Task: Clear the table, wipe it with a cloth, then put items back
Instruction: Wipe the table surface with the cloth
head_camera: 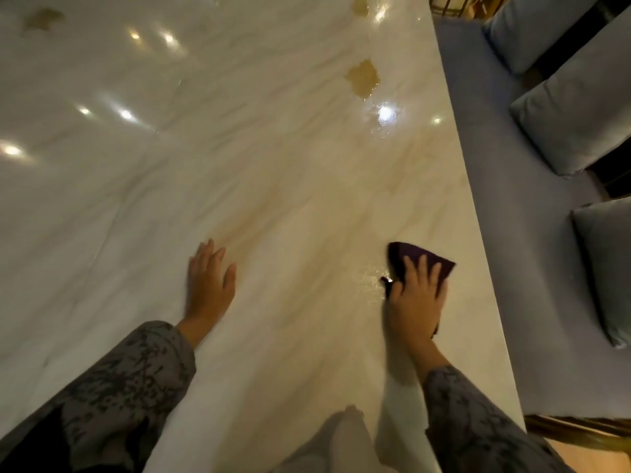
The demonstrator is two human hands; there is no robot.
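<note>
A glossy white marble table (pixel 239 148) fills most of the head view. My right hand (pixel 415 295) presses flat on a dark purple cloth (pixel 406 256) near the table's right edge, fingers spread over it. A wet patch glistens just left of the cloth. My left hand (pixel 210 285) rests flat on the bare marble, fingers straight, about a forearm's length left of the cloth. Both sleeves are grey and patterned.
A blue-grey bench seat (pixel 512 206) with cushions (pixel 577 121) runs along the table's right edge. Brownish marks (pixel 363 76) lie on the marble farther ahead, another at far left (pixel 42 18). White fabric (pixel 345 438) lies at the near edge.
</note>
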